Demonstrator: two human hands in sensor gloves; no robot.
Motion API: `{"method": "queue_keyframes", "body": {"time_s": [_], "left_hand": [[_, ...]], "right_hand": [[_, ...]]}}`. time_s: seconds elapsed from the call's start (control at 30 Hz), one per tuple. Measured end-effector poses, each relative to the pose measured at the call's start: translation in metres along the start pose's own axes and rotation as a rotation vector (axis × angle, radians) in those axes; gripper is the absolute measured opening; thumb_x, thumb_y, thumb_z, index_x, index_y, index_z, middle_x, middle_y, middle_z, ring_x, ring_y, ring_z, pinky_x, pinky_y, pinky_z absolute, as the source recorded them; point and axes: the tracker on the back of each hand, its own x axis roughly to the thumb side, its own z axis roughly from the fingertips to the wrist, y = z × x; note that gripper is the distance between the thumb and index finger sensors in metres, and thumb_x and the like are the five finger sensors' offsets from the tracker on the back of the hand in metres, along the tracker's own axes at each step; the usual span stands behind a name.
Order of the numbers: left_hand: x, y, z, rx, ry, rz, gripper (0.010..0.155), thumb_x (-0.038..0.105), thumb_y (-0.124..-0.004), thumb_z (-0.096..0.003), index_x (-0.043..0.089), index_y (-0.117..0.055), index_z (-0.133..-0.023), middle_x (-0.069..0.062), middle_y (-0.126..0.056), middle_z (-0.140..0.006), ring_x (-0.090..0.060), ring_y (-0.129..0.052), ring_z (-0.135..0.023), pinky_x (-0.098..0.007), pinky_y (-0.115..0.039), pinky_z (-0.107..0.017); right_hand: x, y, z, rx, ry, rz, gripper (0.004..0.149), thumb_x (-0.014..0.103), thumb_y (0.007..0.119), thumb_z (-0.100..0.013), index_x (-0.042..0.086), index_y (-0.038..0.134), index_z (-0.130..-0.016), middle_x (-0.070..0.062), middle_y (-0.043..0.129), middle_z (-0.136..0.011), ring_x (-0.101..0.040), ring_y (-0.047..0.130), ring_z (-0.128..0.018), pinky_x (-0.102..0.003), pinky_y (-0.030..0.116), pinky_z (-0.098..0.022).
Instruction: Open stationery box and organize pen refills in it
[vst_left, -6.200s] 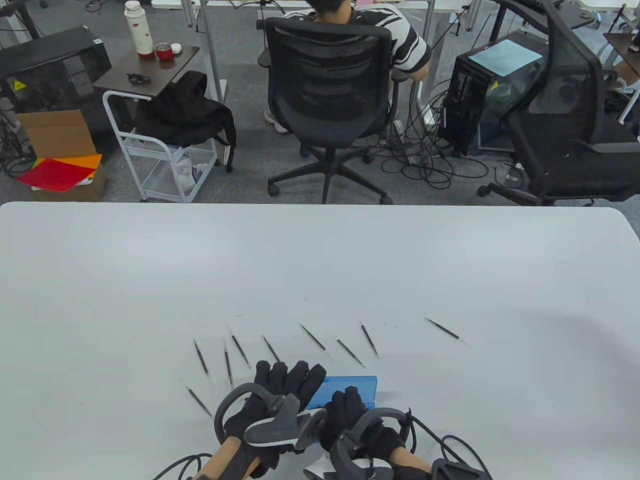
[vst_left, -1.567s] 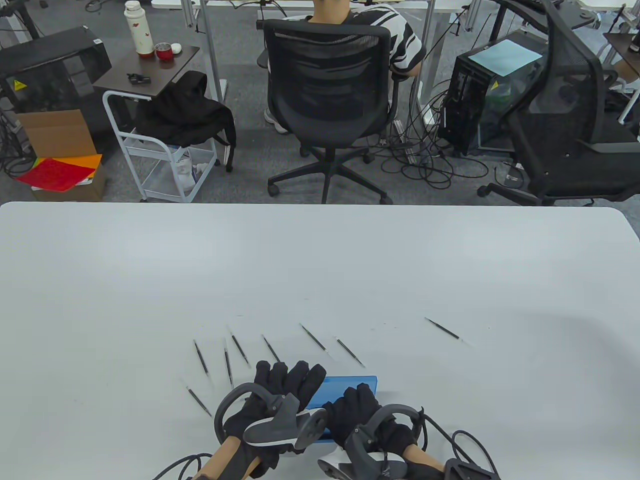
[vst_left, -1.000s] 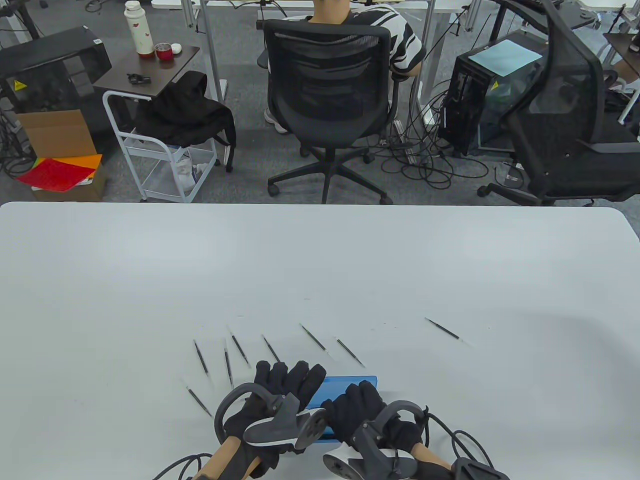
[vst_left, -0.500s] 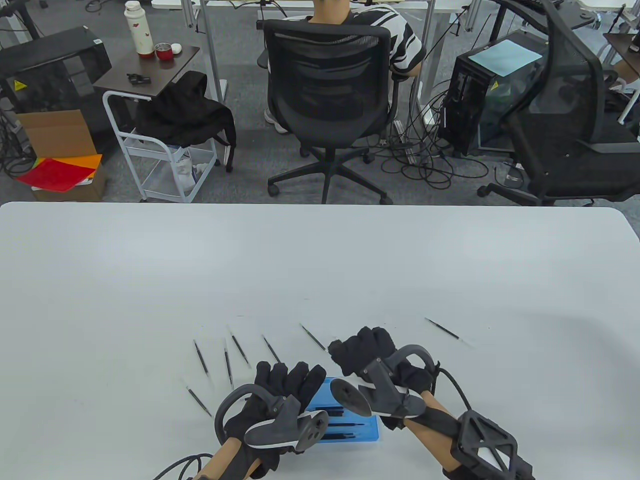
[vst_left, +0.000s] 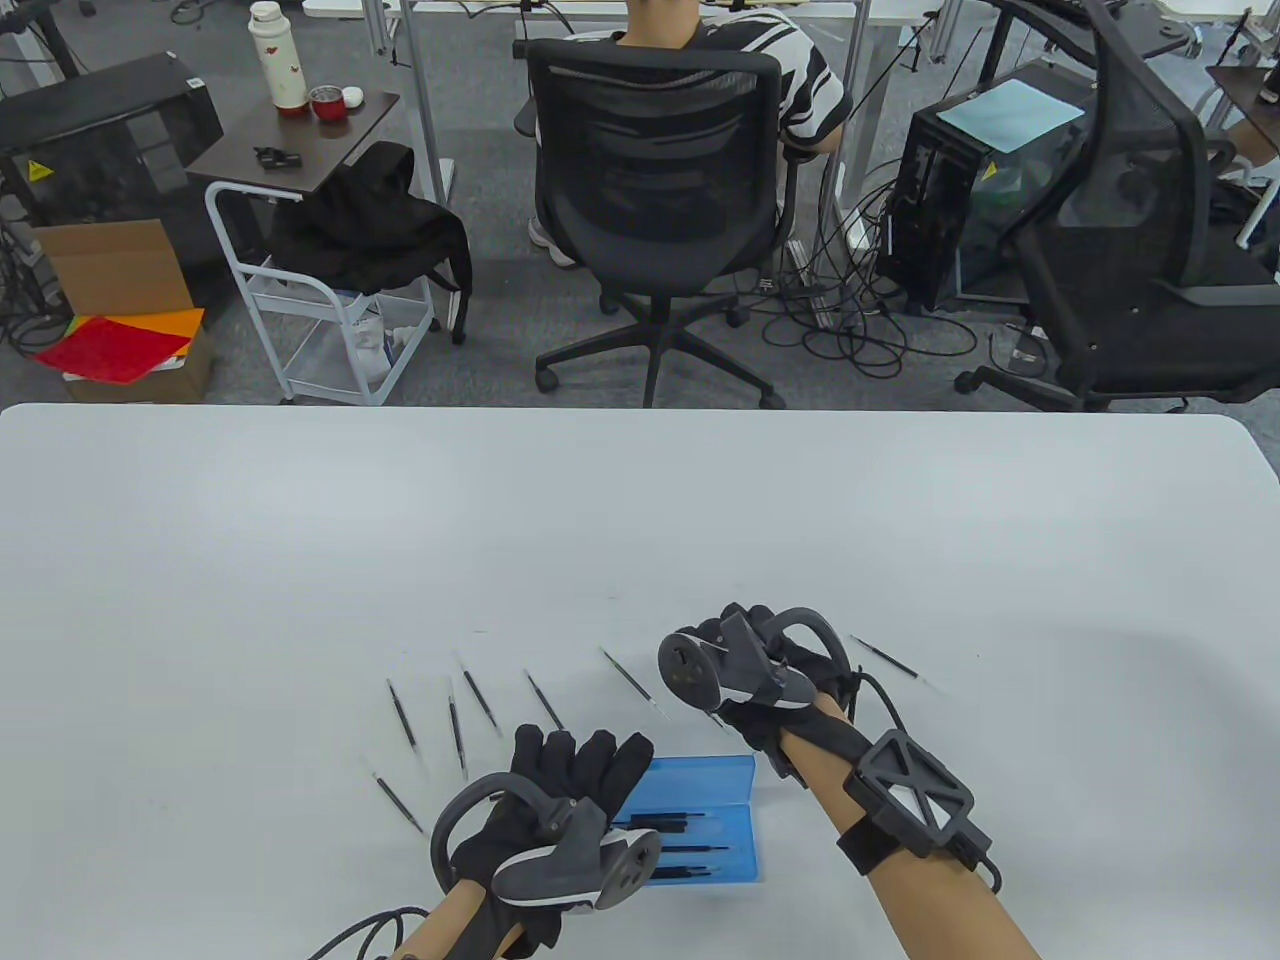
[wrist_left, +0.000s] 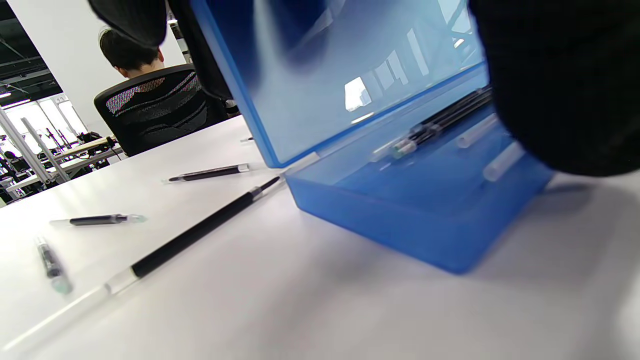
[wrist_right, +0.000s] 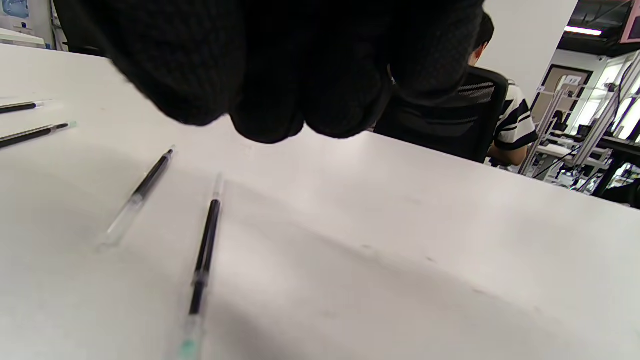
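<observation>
Far left on the white table (vst_left: 640, 520): five slim black-cored pen refills with clear tips (vst_left: 402, 714), fanned out, unmoved across the earlier views. Next, left hand in black sensor glove (vst_left: 560, 790): fingers extended against the raised lid of the translucent blue plastic stationery box (vst_left: 700, 815), propping it open as before; nothing pinched. Box itself near the front edge, between the two forearms; three refills (vst_left: 665, 848) now lying inside, one more than the count implied six seconds back, the refill formerly just right of centre gone from the table. Beyond the box: two further refills on the surface, one (vst_left: 632, 681) just left of the right hand, one partly hidden under it. Right hand in black sensor glove (vst_left: 760, 670): lifted out of the box within the last second and moved forward over the table; fingers bunched and curled downward in the right wrist view, apparently empty, closure on anything not certain. Far right: one lone refill (vst_left: 893, 662) just beyond that hand. Judged status: deposit complete, next pickup beginning, eight refills outstanding.
</observation>
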Motion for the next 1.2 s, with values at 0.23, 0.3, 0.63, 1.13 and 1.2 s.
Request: {"method": "queue_keyframes", "body": {"time_s": [0.23, 0.3, 0.63, 1.13, 1.2], "left_hand": [[0.001, 0.000, 0.000, 0.000, -0.003, 0.002, 0.132, 0.069, -0.085, -0.0284, 0.014, -0.003, -0.116, -0.014, -0.035, -0.124, -0.048, -0.063, -0.107, -0.072, -0.049, -0.076], [0.000, 0.000, 0.000, -0.001, -0.003, 0.002, 0.132, 0.069, -0.085, -0.0285, 0.014, -0.003, -0.116, -0.015, -0.034, -0.124, -0.048, -0.063, -0.107, -0.073, -0.049, -0.076], [0.000, 0.000, 0.000, -0.002, -0.004, 0.004, 0.132, 0.069, -0.085, -0.0284, 0.013, -0.003, -0.116, -0.015, -0.034, -0.124, -0.048, -0.063, -0.107, -0.073, -0.049, -0.076], [0.000, 0.000, 0.000, -0.003, -0.004, 0.006, 0.132, 0.069, -0.085, -0.0285, 0.014, -0.002, -0.116, -0.015, -0.034, -0.124, -0.048, -0.063, -0.107, -0.073, -0.049, -0.076], [0.000, 0.000, 0.000, -0.004, -0.004, 0.007, 0.132, 0.069, -0.085, -0.0285, 0.014, -0.002, -0.116, -0.015, -0.034, -0.124, -0.048, -0.063, -0.107, -0.073, -0.049, -0.076]], "right_hand": [[0.001, 0.024, -0.014, 0.067, -0.015, -0.009, 0.061, 0.041, 0.090, -0.037, 0.025, 0.077, -0.094, 0.002, 0.102, -0.078, -0.028, 0.098, -0.073, -0.055, 0.076, -0.069], [0.000, 0.028, -0.015, 0.077, -0.009, -0.003, 0.060, 0.041, 0.090, -0.037, 0.026, 0.077, -0.094, 0.002, 0.103, -0.078, -0.027, 0.099, -0.073, -0.055, 0.076, -0.069], [0.002, 0.035, -0.020, 0.057, 0.018, 0.005, 0.058, 0.040, 0.090, -0.038, 0.026, 0.079, -0.093, 0.003, 0.104, -0.077, -0.027, 0.100, -0.071, -0.055, 0.077, -0.068], [0.007, 0.035, -0.026, 0.036, 0.080, 0.039, 0.055, 0.033, 0.093, -0.038, 0.023, 0.082, -0.090, 0.004, 0.106, -0.072, -0.025, 0.104, -0.066, -0.054, 0.083, -0.064], [0.007, 0.035, -0.026, 0.028, 0.082, 0.042, 0.054, 0.033, 0.093, -0.038, 0.023, 0.082, -0.090, 0.004, 0.106, -0.071, -0.025, 0.105, -0.065, -0.054, 0.083, -0.063]]}}
